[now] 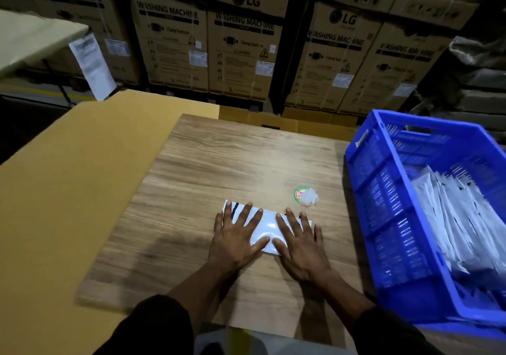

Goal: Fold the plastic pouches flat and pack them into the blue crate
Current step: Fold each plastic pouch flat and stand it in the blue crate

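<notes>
A white pouch [267, 227] is pressed flat on the table [213, 163] under the straight, spread fingers of the left hand [235, 238] and right hand [299, 241]. The crate [383, 190], right of the fingers, is part-filled with pouches [460, 218].

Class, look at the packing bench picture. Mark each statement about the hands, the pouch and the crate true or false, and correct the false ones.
1. Both hands press flat on a white pouch. True: the left hand and right hand lie on it with fingers spread.
2. The blue crate stands to the person's left. False: it stands to the right of the wooden board.
3. The crate already holds white pouches. True.
4. The pouch under the hands lies inside the crate. False: it lies on the wooden board.
5. A small round sticker-like item lies on the board beyond the right hand. True.
</notes>
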Demonstrator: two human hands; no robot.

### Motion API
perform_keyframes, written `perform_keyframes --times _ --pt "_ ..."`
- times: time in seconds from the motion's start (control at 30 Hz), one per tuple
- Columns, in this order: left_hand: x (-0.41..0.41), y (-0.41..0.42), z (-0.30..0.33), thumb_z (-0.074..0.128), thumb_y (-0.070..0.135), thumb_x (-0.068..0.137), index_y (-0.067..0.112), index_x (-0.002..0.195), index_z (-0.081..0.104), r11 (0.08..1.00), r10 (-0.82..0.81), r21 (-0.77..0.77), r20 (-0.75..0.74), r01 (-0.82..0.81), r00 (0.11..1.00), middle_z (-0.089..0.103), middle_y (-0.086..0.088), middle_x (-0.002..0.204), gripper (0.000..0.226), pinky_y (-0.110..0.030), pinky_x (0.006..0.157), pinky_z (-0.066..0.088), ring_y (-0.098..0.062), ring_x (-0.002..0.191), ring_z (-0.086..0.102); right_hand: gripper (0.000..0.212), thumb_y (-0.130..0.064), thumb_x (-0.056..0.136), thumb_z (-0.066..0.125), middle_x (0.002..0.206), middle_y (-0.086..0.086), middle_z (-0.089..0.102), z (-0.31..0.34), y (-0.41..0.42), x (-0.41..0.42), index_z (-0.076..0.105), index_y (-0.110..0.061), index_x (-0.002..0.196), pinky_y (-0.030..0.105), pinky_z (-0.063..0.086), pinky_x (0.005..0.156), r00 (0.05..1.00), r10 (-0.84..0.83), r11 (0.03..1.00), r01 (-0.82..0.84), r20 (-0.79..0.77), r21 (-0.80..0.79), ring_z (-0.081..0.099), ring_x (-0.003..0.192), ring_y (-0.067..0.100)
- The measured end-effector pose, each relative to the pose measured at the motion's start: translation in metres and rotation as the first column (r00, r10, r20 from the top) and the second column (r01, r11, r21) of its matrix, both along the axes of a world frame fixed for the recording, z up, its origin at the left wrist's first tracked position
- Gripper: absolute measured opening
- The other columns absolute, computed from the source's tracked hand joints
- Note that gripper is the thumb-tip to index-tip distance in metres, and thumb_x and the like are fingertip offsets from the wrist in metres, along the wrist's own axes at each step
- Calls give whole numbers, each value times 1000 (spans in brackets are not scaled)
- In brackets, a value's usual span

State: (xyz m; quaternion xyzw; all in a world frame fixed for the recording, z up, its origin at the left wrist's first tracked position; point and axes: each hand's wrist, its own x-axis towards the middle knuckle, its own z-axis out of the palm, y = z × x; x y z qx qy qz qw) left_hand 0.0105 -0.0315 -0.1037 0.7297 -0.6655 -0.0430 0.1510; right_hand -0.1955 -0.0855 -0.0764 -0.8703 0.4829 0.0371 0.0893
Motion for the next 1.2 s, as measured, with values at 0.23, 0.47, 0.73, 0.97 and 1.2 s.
perform_keyframes --times 0.23,0.47,0.73,0.97,1.2 --pt "-2 2 -3 15 81 94 39 150 45 999 31 42 18 -32 999 42 5 160 76 -68 110 32 -47 149 27 62 -66 100 13 161 -19 -26 4 -1 -13 -19 -50 151 52 -5 120 999 26 999 -27 19 36 -20 152 17" --pt "-19 11 -3 17 61 104 32 144 56 990 141 31 7 -141 990 49 2 154 63 -73 106 21 -47 145 35 63 -65 101 15 162 -19 -21 6 -6 -33 -6 -45 157 52 -8 120 998 67 997 -67 13 41 -20 151 14" --pt "-47 -9 -4 38 20 102 1 130 63 922 -266 -310 -64 234 962 67 -14 131 42 -41 108 42 -29 123 64 63 -47 106 11 160 2 35 -3 4 -8 38 -14 153 44 13 121 990 102 989 -90 100 -118 25 151 22" --pt "-45 -5 -7 37 27 100 12 145 53 959 -243 -156 -13 238 970 56 -3 148 50 -41 115 35 -26 138 51 59 -48 107 22 165 -4 21 -11 4 -10 23 -21 159 46 18 122 991 74 993 -62 115 -104 11 154 29" --pt "-14 5 -16 35 52 107 30 153 46 976 -162 -142 16 163 987 46 1 157 52 -52 115 32 -35 144 42 70 -63 98 -2 168 -9 -4 -9 5 -13 3 -30 160 46 6 123 996 66 996 -61 64 -68 -9 154 26"
